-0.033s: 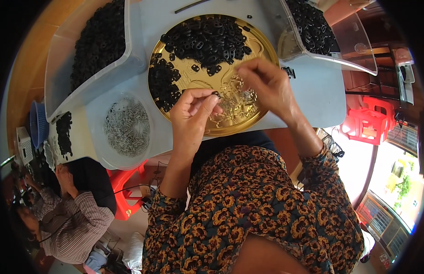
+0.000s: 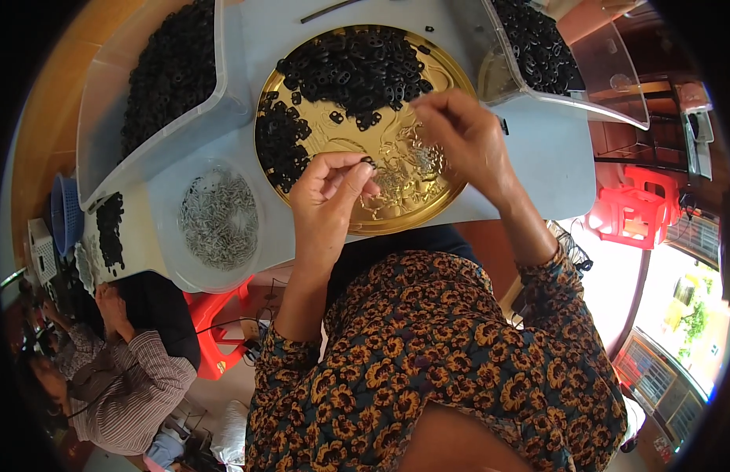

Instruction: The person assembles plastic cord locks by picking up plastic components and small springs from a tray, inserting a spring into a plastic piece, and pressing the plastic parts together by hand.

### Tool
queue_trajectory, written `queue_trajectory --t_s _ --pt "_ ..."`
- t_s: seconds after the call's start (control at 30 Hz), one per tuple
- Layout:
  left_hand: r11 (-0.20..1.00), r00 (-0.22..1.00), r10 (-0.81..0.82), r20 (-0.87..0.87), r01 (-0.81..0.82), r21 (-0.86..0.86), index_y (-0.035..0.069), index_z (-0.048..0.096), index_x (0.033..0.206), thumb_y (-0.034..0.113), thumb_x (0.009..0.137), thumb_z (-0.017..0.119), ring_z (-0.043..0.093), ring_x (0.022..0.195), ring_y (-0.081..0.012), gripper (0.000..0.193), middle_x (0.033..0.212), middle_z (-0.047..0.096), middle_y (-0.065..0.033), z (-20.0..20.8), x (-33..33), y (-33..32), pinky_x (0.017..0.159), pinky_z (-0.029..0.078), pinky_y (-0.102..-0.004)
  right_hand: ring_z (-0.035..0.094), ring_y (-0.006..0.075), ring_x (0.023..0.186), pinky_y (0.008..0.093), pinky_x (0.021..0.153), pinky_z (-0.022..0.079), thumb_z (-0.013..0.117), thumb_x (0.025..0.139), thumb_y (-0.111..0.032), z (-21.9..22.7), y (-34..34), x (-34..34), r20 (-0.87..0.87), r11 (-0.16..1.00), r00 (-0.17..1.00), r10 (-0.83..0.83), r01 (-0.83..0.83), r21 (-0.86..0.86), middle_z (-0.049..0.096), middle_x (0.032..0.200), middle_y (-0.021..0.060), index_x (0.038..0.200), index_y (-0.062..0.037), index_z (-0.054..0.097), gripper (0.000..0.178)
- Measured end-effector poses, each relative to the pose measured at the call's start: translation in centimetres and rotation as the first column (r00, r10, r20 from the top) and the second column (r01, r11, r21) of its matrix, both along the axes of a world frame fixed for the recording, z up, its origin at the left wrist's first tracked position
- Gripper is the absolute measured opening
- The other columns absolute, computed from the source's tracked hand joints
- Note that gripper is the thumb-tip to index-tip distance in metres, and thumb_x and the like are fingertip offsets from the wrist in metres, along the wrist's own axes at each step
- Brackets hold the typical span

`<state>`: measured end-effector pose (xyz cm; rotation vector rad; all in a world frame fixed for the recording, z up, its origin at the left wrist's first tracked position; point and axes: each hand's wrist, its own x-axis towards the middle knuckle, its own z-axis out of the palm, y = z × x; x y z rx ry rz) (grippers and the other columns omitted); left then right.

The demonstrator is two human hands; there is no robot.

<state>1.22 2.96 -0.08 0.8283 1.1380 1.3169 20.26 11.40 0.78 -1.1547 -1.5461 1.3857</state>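
Note:
Between the thumb and index finger of my left hand (image 2: 325, 200) is a small black plastic link (image 2: 368, 162), held over the near part of a round gold tray (image 2: 333, 140). My right hand (image 2: 469, 141) hovers above the tray's right side, slightly blurred. Its thumb and forefinger come together in a pinch; what they hold, if anything, I cannot make out. Under and beside the hands lie loose small silvery metal pieces (image 2: 425, 161). A big heap of black links (image 2: 353, 67) covers the tray's far side, and a smaller pile of black links (image 2: 280, 145) sits at its left.
Clear plastic bins of black parts stand at left (image 2: 221, 75) and right (image 2: 510, 59). A shallow clear bowl (image 2: 172, 236) of small metal pins is left of the tray. A black strip (image 2: 329, 10) lies at the back. Another person (image 2: 144, 377) sits at lower left near a red stool (image 2: 215, 338).
My right hand has shifted slightly right and away from me, showing more of the silvery pieces. My left hand keeps its pinch on the black link, almost still.

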Motion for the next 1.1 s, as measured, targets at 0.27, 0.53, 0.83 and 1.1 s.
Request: queue_trajectory --t_s 0.27,0.53,0.83,1.1 --pt "1.000 1.000 0.015 0.009 -0.015 0.027 -0.001 0.060 0.101 0.003 0.089 0.062 0.062 0.074 -0.0131 0.013 0.087 0.065 -0.0085 0.1 -0.1 -0.1 0.070 0.050 -0.0254 0.063 0.0377 0.080 0.0453 0.069 0.053 0.057 0.089 -0.017 -2.4 3.3 0.2 0.598 0.795 0.677 -0.429 -0.032 0.606 0.058 0.099 0.0152 0.101 -0.0055 0.062 0.018" --pt "0.999 1.000 -0.006 0.025 0.005 0.036 0.000 0.059 0.102 0.004 0.090 0.062 0.062 0.075 -0.0132 0.014 0.088 0.065 -0.0087 0.0 -0.1 -0.3 0.071 0.050 -0.0257 0.064 0.0357 0.077 0.0433 0.068 0.052 0.060 0.085 -0.016 -1.8 2.5 0.8 0.656 0.859 0.648 -0.388 -0.005 0.512 0.061 0.096 0.0149 0.097 -0.0057 0.061 0.015" --pt "0.998 0.996 -0.017 0.092 0.012 0.054 -0.001 0.058 0.105 0.004 0.091 0.059 0.064 0.086 -0.0170 0.014 0.107 0.065 -0.0151 0.7 0.4 -0.1 0.078 0.051 -0.0279 0.060 0.0092 0.065 0.0233 0.060 0.051 0.064 0.089 -0.009 0.6 -0.1 0.4 -0.145 0.965 0.977 -0.157 0.121 -0.232 0.064 0.083 0.0042 0.107 0.0009 0.062 0.020" --pt "0.975 0.988 -0.033 0.152 -0.001 0.221 -0.001 0.056 0.106 -0.001 0.091 0.058 0.057 0.112 -0.0210 0.015 0.123 0.058 -0.0204 0.9 1.0 -0.1 0.094 0.047 -0.0306 0.062 0.0105 0.066 0.0236 0.063 0.053 0.063 0.091 -0.008 1.1 -2.4 -1.8 -0.464 0.912 0.867 -0.184 -0.025 -0.409 0.065 0.087 0.0044 0.106 0.0007 0.061 0.018"
